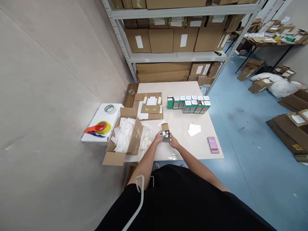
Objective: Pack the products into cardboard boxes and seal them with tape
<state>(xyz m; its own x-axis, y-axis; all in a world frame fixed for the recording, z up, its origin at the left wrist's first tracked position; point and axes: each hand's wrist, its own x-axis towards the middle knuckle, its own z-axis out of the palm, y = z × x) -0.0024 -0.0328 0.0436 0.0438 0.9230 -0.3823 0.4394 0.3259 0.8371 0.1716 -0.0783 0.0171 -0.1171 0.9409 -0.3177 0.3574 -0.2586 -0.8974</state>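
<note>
Between my two hands is a small carton (166,139) with its brown flap (165,126) standing up on the far side. My left hand (158,137) is closed on its left side, and my right hand (174,142) grips the right side. Something whitish shows inside, too small to name. Farther back on the table, several green-and-white boxes (190,104) with pink panels stand in rows. White cards (193,129) lie to the right of my hands. Near the right edge is a blurred pinkish stack (213,145).
Left of my hands, an open cardboard box (135,138) holds crumpled white paper (124,134). Flattened cardboard (151,112) lies behind it. An orange tape dispenser (96,128) and a green tape roll (109,108) rest on a white box (92,117). Shelving (178,57) with cartons stands behind the table (180,91).
</note>
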